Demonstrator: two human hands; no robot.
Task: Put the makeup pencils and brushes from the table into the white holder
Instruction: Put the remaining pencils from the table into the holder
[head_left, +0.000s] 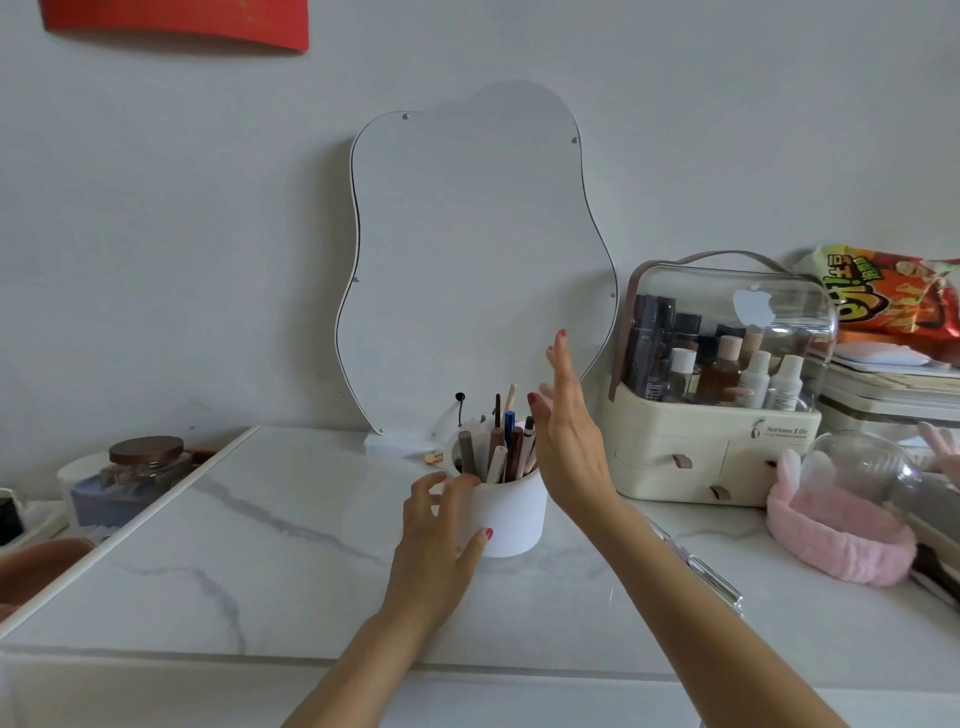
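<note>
A white round holder (511, 519) stands upright on the marble table (260, 545), in front of the mirror. Several makeup pencils and brushes (498, 441) stick up out of it. My left hand (436, 540) curls around the holder's left side, thumb low on the wall and fingertips at the rim. My right hand (566, 431) hovers flat just right of the holder's rim, fingers spread and pointing up, holding nothing.
A wavy mirror (467, 249) leans on the wall behind the holder. A cream cosmetics case (717, 441) with a clear lid stands at the right, beside a pink headband (841, 530) and a clear dome. A jar (145, 457) sits at the left.
</note>
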